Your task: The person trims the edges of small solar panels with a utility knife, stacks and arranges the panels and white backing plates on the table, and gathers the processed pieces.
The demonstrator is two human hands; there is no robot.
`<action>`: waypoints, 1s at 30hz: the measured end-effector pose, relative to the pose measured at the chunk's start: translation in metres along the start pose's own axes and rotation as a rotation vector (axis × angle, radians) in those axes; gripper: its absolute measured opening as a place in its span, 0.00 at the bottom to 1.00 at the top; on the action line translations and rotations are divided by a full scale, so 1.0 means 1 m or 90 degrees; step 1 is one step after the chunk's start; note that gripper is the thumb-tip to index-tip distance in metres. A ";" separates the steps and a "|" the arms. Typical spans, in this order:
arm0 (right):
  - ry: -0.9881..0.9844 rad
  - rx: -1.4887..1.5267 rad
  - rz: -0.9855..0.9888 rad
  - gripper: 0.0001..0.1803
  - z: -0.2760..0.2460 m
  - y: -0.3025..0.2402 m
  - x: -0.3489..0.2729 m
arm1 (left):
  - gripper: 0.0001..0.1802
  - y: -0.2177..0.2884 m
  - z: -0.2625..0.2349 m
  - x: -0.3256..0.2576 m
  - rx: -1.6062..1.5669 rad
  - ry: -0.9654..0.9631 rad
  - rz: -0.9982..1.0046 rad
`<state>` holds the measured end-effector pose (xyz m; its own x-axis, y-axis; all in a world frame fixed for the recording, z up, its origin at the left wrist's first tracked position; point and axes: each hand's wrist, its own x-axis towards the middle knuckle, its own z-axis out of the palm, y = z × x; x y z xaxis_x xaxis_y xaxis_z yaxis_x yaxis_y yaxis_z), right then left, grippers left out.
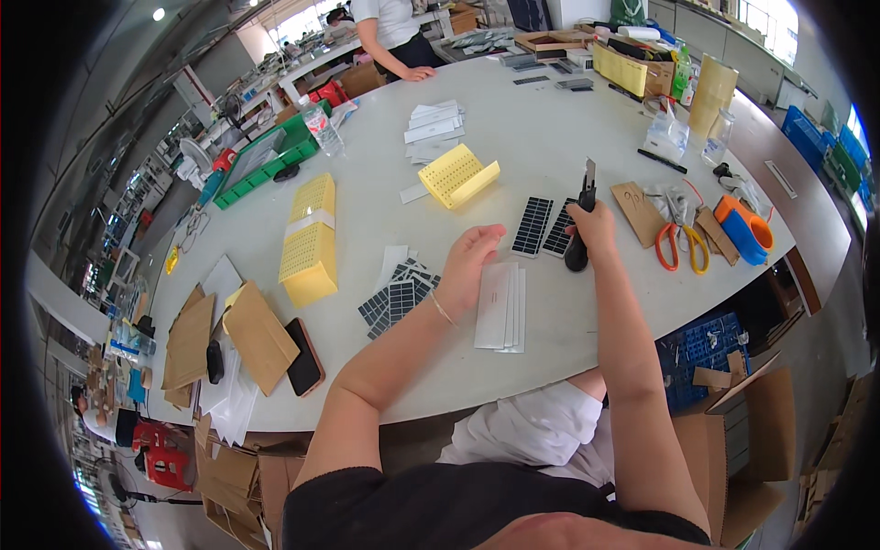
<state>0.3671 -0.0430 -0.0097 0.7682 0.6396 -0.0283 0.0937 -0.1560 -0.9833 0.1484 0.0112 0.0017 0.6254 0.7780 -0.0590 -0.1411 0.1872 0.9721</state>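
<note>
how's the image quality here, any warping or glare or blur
In the head view, fisheye bending curves the edges of the white table, and the corners fall to black; same view, the window at upper right glares nearly white; head view again, the utility knife in the right hand looks fairly crisp.

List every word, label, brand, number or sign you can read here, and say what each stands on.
No wording is copied out here, but marks show on these:
Brown cardboard piece: dark handwriting, not quoted.
Clear plastic bottle: label with red and white on it, too small to read.
White strips: faint reddish marks, too small to read.
</note>
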 end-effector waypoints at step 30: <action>0.076 0.330 -0.003 0.12 -0.003 0.012 0.009 | 0.38 0.234 0.100 -0.205 0.424 0.003 1.029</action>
<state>0.3772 -0.0415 -0.0215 0.8378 0.5449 -0.0329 -0.2051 0.2583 -0.9441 0.0638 -0.1642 0.2634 0.1840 -0.0807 0.9796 -0.2529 -0.9670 -0.0321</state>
